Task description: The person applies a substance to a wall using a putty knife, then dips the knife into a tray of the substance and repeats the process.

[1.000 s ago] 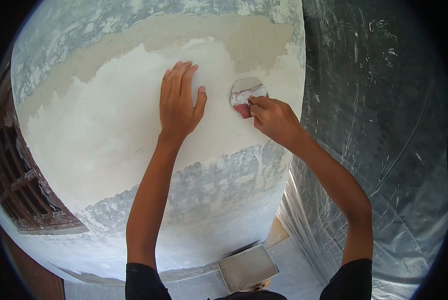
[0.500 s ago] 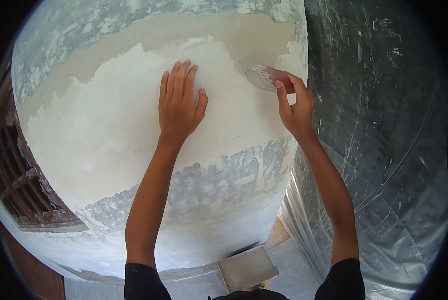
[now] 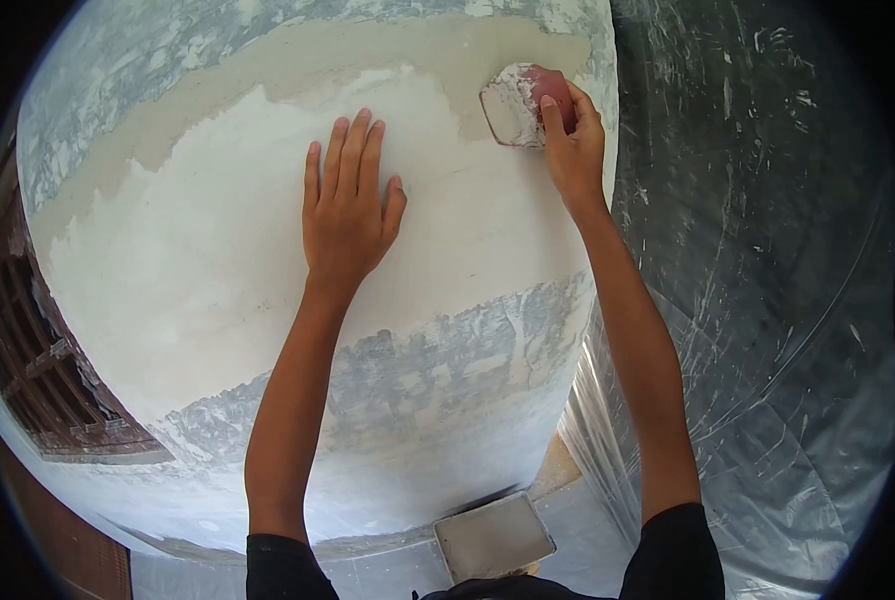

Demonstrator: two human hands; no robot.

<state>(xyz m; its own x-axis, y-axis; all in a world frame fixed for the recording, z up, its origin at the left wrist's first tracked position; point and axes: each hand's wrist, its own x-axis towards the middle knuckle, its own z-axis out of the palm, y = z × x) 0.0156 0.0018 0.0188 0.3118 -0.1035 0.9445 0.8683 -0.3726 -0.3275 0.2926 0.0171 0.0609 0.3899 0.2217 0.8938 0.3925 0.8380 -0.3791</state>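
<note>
My left hand [image 3: 346, 215] lies open and flat against the wall [image 3: 198, 270], over a broad whitish plastered patch, fingers pointing up. In my right hand [image 3: 576, 150] is a dark red putty scraper [image 3: 556, 92], held between thumb and fingers near the wall's right edge. Pale paste coats the scraper's flat face, which is turned toward me. Behind it runs a beige, damp-looking band of filler [image 3: 388, 45] along the top of the white patch. Mottled grey-blue surface shows above and below the plaster.
Dark plastic sheeting [image 3: 758, 260] with white smears hangs at the right, beside the wall's edge. A reddish-brown slatted frame [image 3: 53, 350] is at the left. Below, a rectangular tray [image 3: 498, 538] stands on the plastic-covered floor at the wall's foot.
My right hand has moved up and slightly left with the scraper, whose coated face now shows more fully. My left hand has shifted slightly left and up on the wall.
</note>
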